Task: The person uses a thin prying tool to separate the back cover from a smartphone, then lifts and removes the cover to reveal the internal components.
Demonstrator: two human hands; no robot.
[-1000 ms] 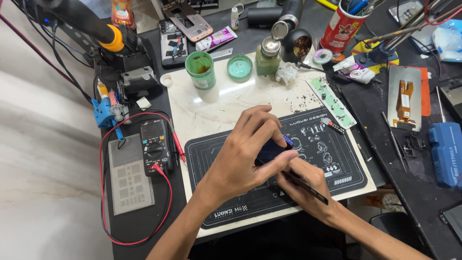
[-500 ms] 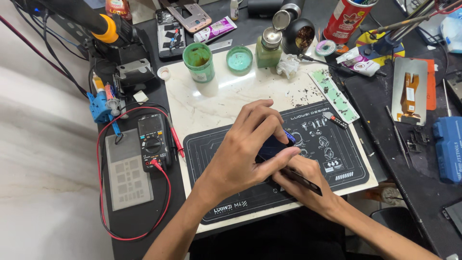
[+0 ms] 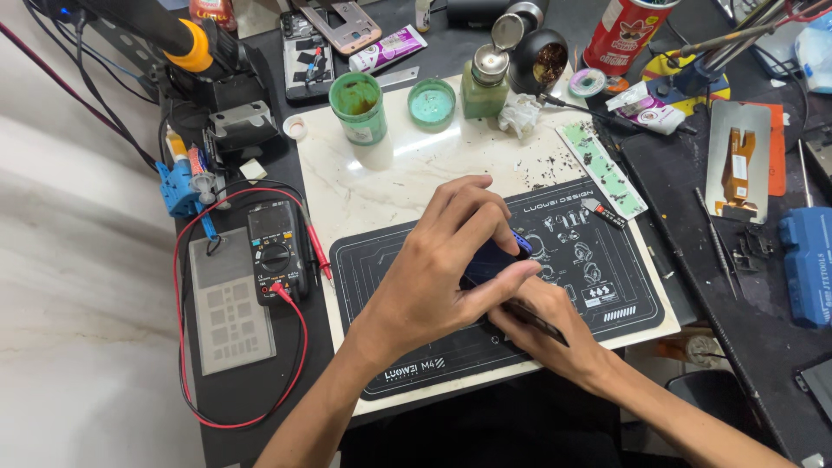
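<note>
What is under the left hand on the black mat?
A small dark blue device on the black mat, gripped by the left hand. The right hand holds a dark thin tool beside it. Most of the device is covered.

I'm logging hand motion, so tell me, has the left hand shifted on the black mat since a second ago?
No. The left hand covers the same spot on the black mat, holding the small dark blue device.

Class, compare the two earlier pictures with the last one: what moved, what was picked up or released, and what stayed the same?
Nothing was picked up or released. The left hand still covers the small dark blue device on the black work mat, and the right hand still holds the thin dark tool against it. Only the camera view drifted slightly. The multimeter and green jar stay in place.
</note>
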